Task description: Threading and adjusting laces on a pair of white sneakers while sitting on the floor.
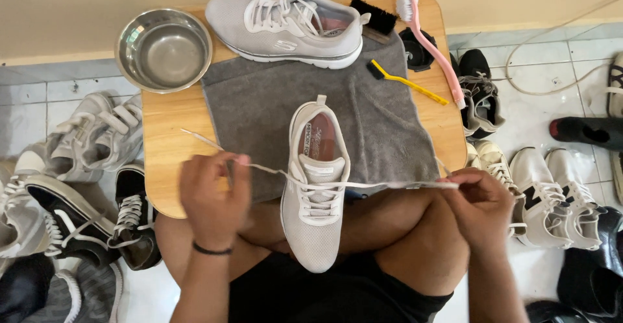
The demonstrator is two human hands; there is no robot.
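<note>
White lace [383, 184] runs taut between two hands: the left hand [214, 196] pinches one end, the right hand [483, 209] pinches the other. Midway between them, equally near each, one pale grey sneaker [316, 187] rests on the person's lap and the table [165, 151] edge, toe toward the body, heel away. Beyond, on a grey towel [376, 122], lie its one mate [289, 28], three brushes and one steel bowl [163, 49].

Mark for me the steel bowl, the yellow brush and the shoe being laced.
steel bowl [133, 32]: head view, on its left rim.
yellow brush [409, 83]: head view, middle of its handle.
shoe being laced [314, 232]: head view, on its toe.
</note>
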